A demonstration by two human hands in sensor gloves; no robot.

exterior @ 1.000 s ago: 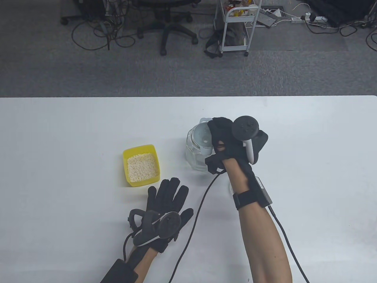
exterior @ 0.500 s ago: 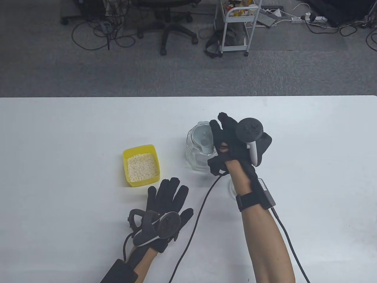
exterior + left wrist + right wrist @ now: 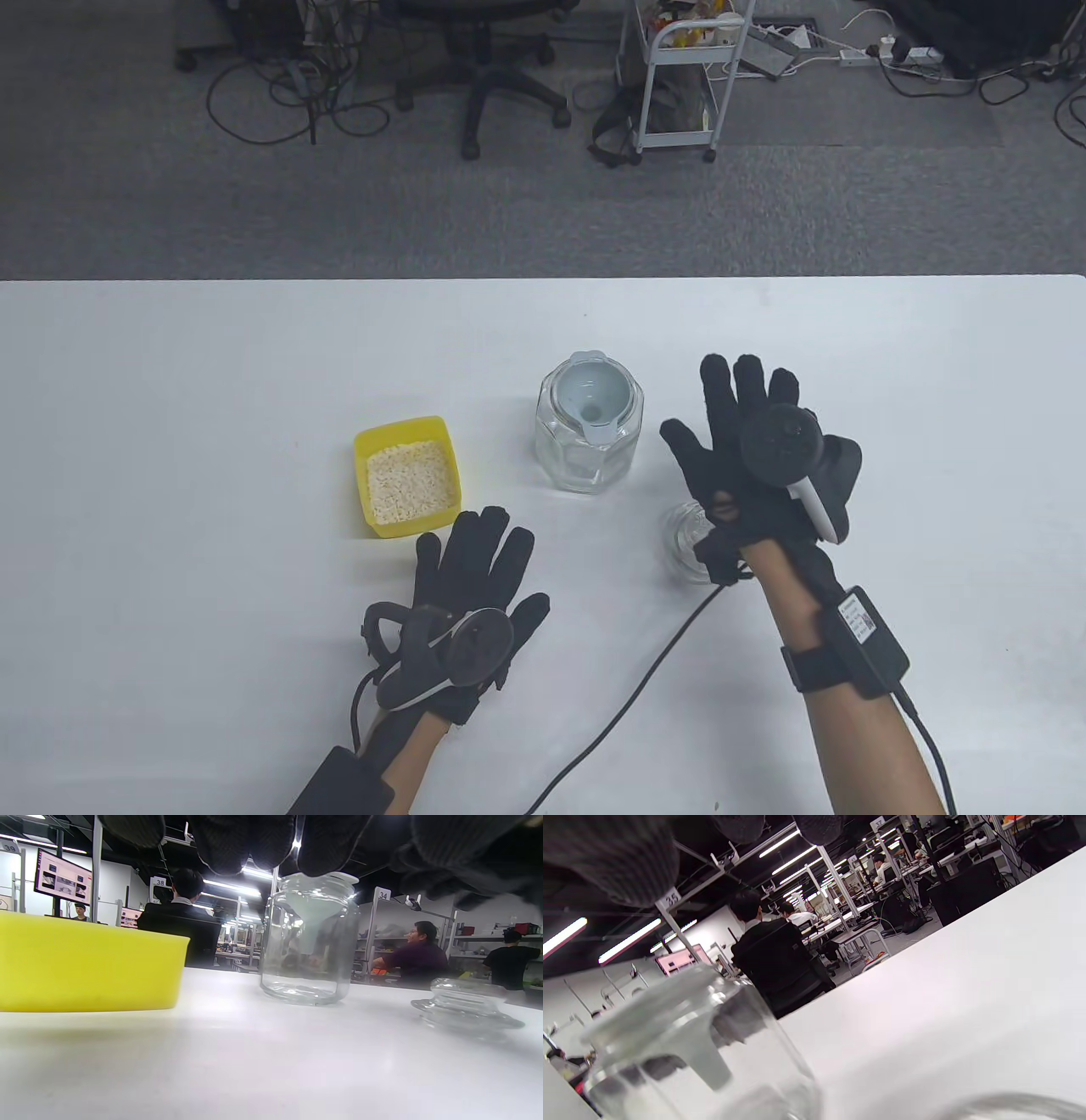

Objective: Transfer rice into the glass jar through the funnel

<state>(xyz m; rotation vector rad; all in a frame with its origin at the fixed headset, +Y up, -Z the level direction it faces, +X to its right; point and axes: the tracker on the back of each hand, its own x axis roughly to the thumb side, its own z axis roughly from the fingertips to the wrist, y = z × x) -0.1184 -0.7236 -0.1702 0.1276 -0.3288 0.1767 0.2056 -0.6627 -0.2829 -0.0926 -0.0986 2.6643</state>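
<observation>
A clear glass jar stands upright mid-table with a pale grey funnel seated in its mouth. It shows in the left wrist view and right wrist view. A yellow tub of rice sits to its left, also in the left wrist view. My right hand is open with fingers spread, to the right of the jar and apart from it. My left hand lies open and flat just below the tub, holding nothing.
The glass jar lid lies on the table under my right wrist, also seen in the left wrist view. A black cable runs across the table between my arms. The table's far edge borders carpeted floor.
My right hand has let go of the funnel, leaving it in the jar's mouth, and moved right and toward me with fingers spread. My left hand has barely shifted.
</observation>
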